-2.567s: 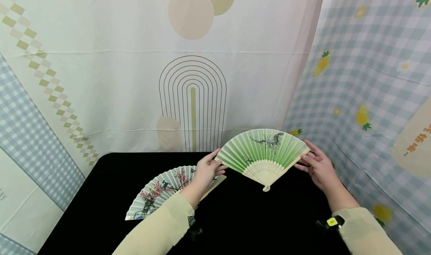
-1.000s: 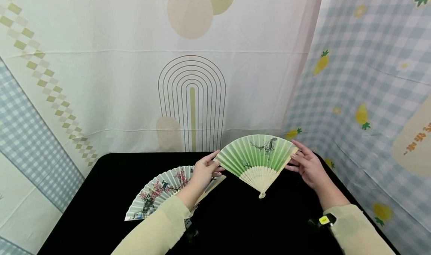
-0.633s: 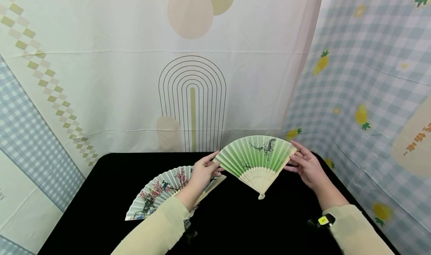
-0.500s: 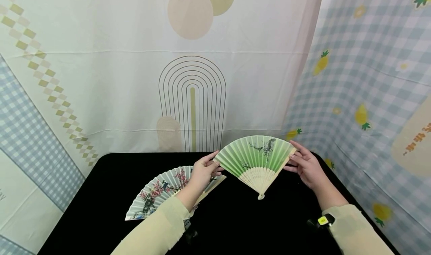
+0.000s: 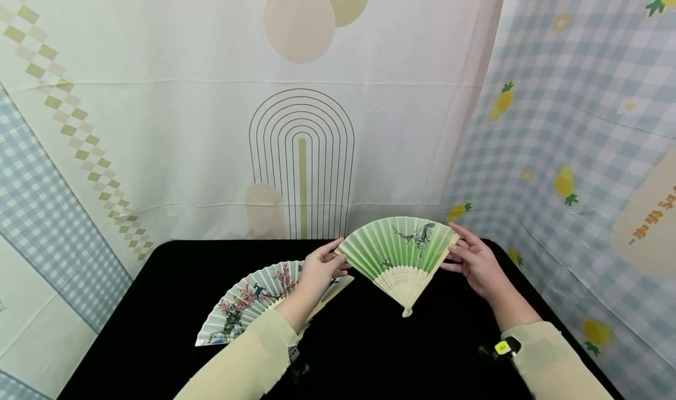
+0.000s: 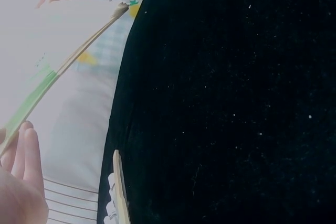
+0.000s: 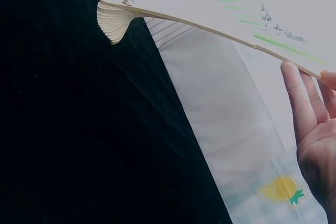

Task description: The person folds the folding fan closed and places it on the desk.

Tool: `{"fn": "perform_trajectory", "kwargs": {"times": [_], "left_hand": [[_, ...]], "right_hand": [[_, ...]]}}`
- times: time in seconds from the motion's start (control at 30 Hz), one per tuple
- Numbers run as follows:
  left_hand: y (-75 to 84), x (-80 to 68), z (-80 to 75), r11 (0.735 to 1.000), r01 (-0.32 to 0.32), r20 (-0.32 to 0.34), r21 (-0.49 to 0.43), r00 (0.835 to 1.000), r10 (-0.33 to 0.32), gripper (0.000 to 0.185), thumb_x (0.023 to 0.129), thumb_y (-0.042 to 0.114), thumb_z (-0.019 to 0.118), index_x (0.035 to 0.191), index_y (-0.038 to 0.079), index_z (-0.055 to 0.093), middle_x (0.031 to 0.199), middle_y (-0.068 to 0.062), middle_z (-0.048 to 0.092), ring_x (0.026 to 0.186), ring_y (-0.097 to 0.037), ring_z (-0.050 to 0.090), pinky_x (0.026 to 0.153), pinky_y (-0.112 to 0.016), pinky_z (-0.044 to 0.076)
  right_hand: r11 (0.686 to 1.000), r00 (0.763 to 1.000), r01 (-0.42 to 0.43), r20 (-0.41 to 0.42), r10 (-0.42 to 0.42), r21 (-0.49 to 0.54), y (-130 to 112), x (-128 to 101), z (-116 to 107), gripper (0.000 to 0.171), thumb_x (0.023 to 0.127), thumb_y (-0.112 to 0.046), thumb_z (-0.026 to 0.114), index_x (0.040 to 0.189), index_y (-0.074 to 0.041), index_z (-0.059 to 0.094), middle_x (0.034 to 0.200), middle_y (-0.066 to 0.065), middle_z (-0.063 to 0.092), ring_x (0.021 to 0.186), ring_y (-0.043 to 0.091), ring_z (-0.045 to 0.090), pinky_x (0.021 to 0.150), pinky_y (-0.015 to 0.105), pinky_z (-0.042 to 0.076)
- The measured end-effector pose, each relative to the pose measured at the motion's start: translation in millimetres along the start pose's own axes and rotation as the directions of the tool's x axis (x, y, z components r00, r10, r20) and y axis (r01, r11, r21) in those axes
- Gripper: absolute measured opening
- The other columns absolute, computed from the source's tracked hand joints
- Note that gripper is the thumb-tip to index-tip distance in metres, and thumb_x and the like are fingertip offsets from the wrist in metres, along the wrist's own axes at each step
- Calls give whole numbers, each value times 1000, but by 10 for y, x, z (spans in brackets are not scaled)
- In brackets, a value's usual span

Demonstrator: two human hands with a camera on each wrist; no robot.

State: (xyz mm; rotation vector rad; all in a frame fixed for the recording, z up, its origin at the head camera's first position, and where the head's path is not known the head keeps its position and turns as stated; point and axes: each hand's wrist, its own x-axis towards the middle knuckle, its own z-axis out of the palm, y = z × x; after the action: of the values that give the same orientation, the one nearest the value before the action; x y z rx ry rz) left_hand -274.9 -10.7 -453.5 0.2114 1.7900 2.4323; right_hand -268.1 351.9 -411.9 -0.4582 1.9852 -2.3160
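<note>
A green folding fan with an ink branch painted on it is partly spread and held above the black table, pivot pointing down toward me. My left hand pinches its left guard stick between thumb and fingers. My right hand holds the right guard, its fingers fairly straight along the edge. The right wrist view shows the fan's pale ribs from below. A second fan, white with pink blossoms, lies spread on the table under my left forearm.
A cream curtain with arch lines hangs just behind the table. A blue checked cloth with pineapples closes off the right side. Small camera units sit on both wrists. Bare black tabletop lies in front of the fans.
The green fan has narrowed: my right hand has moved left toward the left hand, and the fan's pivot has dropped lower. The left hand and the blossom fan have stayed put.
</note>
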Motion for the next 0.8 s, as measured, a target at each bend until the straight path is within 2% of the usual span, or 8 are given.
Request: {"fn": "perform_trajectory", "kwargs": {"times": [0.1, 0.17, 0.3, 0.43, 0.57, 0.67, 0.8], "left_hand": [[-6, 3, 16, 1000, -8, -6, 29, 1000, 9, 46, 96, 5, 65, 141, 9, 56, 88, -5, 68, 78, -18, 72, 82, -46, 60], [2, 1, 32, 999, -21, -16, 50, 1000, 22, 46, 96, 6, 65, 141, 8, 57, 89, -6, 69, 80, -22, 72, 82, -47, 60], [16, -3, 54, 996, -34, -33, 82, 999, 37, 46, 96, 7, 66, 141, 6, 56, 91, -9, 70, 84, -29, 72, 79, -44, 61], [29, -6, 63, 996, -19, -36, 86, 999, 22, 47, 96, 8, 66, 142, 6, 55, 92, -10, 69, 87, -32, 72, 82, -46, 60], [37, -5, 74, 995, -18, -37, 95, 999, 22, 47, 96, 9, 66, 142, 6, 55, 95, -13, 70, 90, -36, 71, 84, -49, 59], [40, -6, 81, 994, -18, -39, 105, 999, 22, 46, 96, 11, 66, 141, 7, 56, 100, -16, 70, 88, -34, 72, 83, -49, 59], [46, -7, 89, 993, -4, -57, 116, 998, 11, 42, 96, 13, 67, 138, 10, 60, 100, -15, 71, 84, -27, 73, 82, -48, 59]], "right_hand": [[1000, 1000, -9, -6, 9, -15, 5, -7, 5, 62, 104, -5, 49, 159, -14, 21, 79, -4, 49, 93, 13, 67, 80, 38, 60], [1000, 1000, -9, -5, 9, -17, 8, -8, 7, 62, 105, -5, 49, 159, -13, 21, 79, -3, 49, 94, 13, 68, 80, 38, 60], [1000, 1000, -9, -5, 9, -22, 12, -3, 17, 62, 105, -5, 49, 159, -13, 21, 83, -1, 53, 98, 15, 68, 80, 38, 61], [1000, 1000, -12, -1, 12, -19, 12, -1, 29, 61, 105, -4, 48, 159, -14, 22, 99, -1, 63, 102, 15, 68, 80, 38, 61], [1000, 1000, -16, 0, 16, -21, 11, 1, 44, 61, 105, -4, 48, 159, -14, 23, 97, -2, 63, 96, 14, 68, 80, 38, 61], [1000, 1000, -14, 7, 14, -27, 16, 6, 53, 60, 104, -4, 49, 159, -14, 25, 94, -1, 63, 92, 15, 69, 79, 39, 61], [999, 1000, -13, 24, 13, -29, 24, 13, 61, 60, 104, -5, 50, 158, -15, 27, 103, 0, 68, 95, 18, 71, 80, 41, 60]]}}
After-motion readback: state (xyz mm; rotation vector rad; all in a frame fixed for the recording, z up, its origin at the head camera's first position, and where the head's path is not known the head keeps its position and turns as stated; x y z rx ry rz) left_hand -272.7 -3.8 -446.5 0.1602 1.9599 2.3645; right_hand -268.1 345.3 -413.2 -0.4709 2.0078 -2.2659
